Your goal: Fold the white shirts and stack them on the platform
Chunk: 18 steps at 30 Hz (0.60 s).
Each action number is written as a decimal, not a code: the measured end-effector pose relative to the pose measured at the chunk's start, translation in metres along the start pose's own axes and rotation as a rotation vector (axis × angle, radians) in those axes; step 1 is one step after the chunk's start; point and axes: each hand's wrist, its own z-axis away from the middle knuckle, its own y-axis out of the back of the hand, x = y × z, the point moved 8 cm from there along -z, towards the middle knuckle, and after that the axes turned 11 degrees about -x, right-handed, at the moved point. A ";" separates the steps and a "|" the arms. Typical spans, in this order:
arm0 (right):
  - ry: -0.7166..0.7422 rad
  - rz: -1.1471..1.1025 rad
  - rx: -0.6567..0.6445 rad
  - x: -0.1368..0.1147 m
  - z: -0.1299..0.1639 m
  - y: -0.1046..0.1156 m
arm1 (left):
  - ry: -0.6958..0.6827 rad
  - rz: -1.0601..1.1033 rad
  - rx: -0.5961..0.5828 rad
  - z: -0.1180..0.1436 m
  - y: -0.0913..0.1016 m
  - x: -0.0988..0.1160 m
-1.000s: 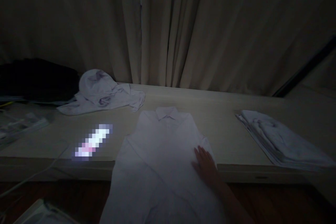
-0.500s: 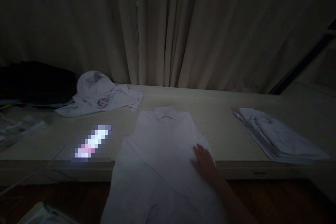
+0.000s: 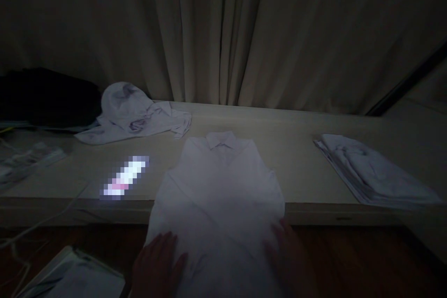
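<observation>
A white collared shirt (image 3: 223, 186) lies front up, its collar toward the back of the table and its lower part reaching past the table's front edge to the bottom of the view. My left hand (image 3: 157, 260) rests on the shirt's lower left side, fingers spread. On the lower right side lies my right hand (image 3: 284, 251), somewhat blurred, its fingers stretched out over the cloth. Neither hand grips the fabric. The shirt's bottom end is cut off by the frame.
The pale table (image 3: 293, 149) bears a crumpled white garment (image 3: 129, 111), a dark pile (image 3: 49, 98), a clear plastic bag (image 3: 28, 160) and a lit, pixelated phone-like screen (image 3: 125, 177). Folded white clothes (image 3: 373, 167) lie right. A cable (image 3: 52, 219) hangs at left; curtains (image 3: 209, 32) stand behind.
My right hand has slid from the shirt's upper right side down toward me. My left hand has come into view on the lower left. The view has tipped slightly downward.
</observation>
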 end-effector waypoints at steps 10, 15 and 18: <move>0.280 0.011 -0.181 -0.010 0.023 0.006 | -0.102 0.268 -0.352 0.013 -0.027 0.056; 0.393 0.027 -0.049 -0.025 0.026 0.016 | -0.147 0.459 -0.553 0.016 -0.064 0.134; 0.393 0.020 -0.030 -0.026 0.026 0.014 | -0.156 0.566 -0.670 0.018 -0.085 0.164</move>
